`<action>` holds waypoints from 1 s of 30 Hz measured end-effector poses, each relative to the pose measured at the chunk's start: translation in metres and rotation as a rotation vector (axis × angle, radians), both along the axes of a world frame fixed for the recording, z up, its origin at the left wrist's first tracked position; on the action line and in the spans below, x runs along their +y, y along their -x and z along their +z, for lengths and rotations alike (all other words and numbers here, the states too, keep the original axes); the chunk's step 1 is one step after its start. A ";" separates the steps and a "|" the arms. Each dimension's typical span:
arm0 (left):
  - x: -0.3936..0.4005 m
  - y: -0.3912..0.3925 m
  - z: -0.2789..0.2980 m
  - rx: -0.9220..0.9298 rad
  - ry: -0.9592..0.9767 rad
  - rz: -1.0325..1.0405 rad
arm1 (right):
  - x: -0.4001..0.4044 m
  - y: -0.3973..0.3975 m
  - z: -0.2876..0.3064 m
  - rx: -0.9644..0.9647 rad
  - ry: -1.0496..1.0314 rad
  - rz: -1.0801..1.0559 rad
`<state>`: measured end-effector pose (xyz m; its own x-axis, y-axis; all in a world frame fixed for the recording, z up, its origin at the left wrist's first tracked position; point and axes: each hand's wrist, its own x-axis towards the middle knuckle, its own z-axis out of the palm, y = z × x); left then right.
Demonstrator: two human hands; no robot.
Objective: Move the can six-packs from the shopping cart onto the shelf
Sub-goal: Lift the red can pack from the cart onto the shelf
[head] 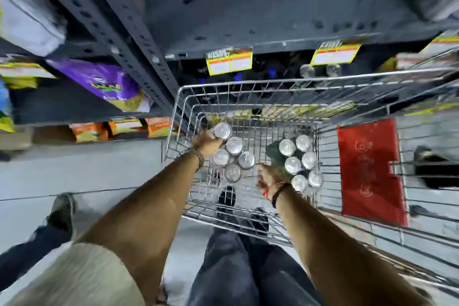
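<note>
Silver wire shopping cart, stood against a dark grey metal shelf with yellow price tags. Contents: two six-packs of silver-topped cans. Left six-pack, cart's left half; left hand curled over its far-left edge, fingers touching the cans. Right six-pack, against the cart's right wall; right hand at its near-left corner, grip hidden, cannot tell. Red bag hangs beyond the cart's right side.

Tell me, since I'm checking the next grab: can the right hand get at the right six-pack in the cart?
Probably yes. The right hand is already inside the cart, against the near side of the right six-pack, with nothing between them.
</note>
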<state>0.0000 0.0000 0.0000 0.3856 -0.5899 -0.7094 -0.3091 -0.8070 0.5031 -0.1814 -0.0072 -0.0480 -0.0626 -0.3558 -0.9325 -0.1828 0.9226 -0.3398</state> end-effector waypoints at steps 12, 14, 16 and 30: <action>-0.013 -0.021 -0.045 -0.215 -0.112 -0.153 | 0.018 -0.025 -0.034 -0.070 -0.115 -0.090; -0.010 -0.023 -0.038 -0.139 -0.097 -0.047 | 0.016 -0.025 -0.022 -0.055 -0.076 -0.088; -0.008 -0.027 -0.032 0.002 -0.055 0.061 | 0.010 -0.020 -0.002 -0.048 -0.033 -0.065; -0.024 -0.081 0.217 0.151 0.470 0.056 | -0.051 0.000 0.257 -0.203 0.425 0.043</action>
<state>0.0806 -0.0238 0.2173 0.3396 -0.8405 -0.4222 -0.1674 -0.4957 0.8522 -0.1818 -0.0580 0.2091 0.1288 -0.7073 -0.6951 -0.1082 0.6867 -0.7188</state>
